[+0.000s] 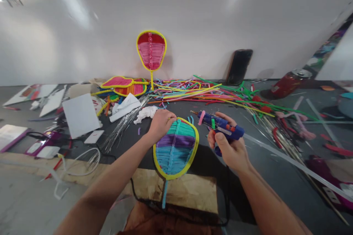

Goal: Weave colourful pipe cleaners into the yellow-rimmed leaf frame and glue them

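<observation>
My right hand [231,147] is wrapped round a blue hot glue gun [227,129], its nozzle pointing left and a clear glue stick trailing from its back. Pink and green bands sit around the gun's barrel. With fingers pinched, my left hand [162,122] grips the upper left edge of a pipe-cleaner fan [176,150]. Teal, purple and blue stripes fill this fan, bordered by a yellow rim, and a blue stem hangs down over a wooden board. The nozzle is apart from the fan, to its upper right.
A pink and red fan [151,51] stands against the white partition. Loose pipe cleaners [190,91] lie behind my hands, with wire strands [124,121] to the left. A phone [239,67] and a red can [289,83] stand at the back right. The gun's black cord [227,194] loops in front.
</observation>
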`<state>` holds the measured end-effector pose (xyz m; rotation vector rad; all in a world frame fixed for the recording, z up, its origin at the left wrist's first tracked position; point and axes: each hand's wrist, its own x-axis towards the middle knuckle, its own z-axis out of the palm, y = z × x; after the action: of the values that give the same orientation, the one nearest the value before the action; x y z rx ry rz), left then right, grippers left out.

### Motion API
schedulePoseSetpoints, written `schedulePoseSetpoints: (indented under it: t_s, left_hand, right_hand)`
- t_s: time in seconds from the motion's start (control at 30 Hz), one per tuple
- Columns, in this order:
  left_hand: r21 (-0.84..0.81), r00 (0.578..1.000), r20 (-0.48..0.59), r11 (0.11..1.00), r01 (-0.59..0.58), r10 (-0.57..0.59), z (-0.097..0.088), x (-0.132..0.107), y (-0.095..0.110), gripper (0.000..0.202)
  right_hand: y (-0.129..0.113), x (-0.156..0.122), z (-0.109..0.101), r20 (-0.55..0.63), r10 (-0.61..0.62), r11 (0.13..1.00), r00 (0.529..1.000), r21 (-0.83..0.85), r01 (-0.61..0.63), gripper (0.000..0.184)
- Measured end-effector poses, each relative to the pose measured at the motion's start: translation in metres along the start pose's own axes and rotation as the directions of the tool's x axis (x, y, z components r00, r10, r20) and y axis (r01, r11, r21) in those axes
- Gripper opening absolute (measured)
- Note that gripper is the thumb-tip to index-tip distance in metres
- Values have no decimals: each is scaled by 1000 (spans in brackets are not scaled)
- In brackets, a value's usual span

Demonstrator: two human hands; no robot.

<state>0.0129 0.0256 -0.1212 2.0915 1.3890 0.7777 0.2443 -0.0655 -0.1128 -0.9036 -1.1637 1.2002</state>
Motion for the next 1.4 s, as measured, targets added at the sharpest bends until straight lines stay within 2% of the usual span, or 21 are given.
schedulePoseSetpoints:
  t_s: [0.2, 0.4, 0.53, 0.9, 1.07, 1.23, 1.4]
  left_hand:
    - [199, 997, 47, 977, -71, 62, 15, 2, -8, 22]
    - [307, 995, 53, 947, -93, 80, 17, 4, -11, 21]
    - [341, 994, 57, 934, -110, 96, 15, 5, -10, 18]
    - [369, 982, 89, 911, -186, 164, 12, -4, -8, 26]
    - [372, 981, 83, 908, -193, 175, 8, -13, -10, 30]
    - [467, 963, 137, 841, -271, 234, 4, -24, -8, 47]
    - [556, 940, 188, 758, -340, 284, 5, -24, -6, 46]
  right_hand:
    - [1, 1, -2, -2, -3, 999, 1000, -46, 3, 54]
    - [0, 2, -3, 6, -12, 1000, 1000, -25, 12, 55]
    - [-3, 2, -2, 3, -6, 1000, 1000, -7, 6, 57]
    - [3, 1, -6, 4, -19, 998, 1000, -62, 19, 53]
    - [1, 2, -4, 3, -4, 1000, 1000, -8, 4, 55]
    - [-1, 3, -3, 3, -6, 1000, 1000, -25, 6, 56]
    - [0, 3, -3, 5, -7, 1000, 1000, -25, 7, 56]
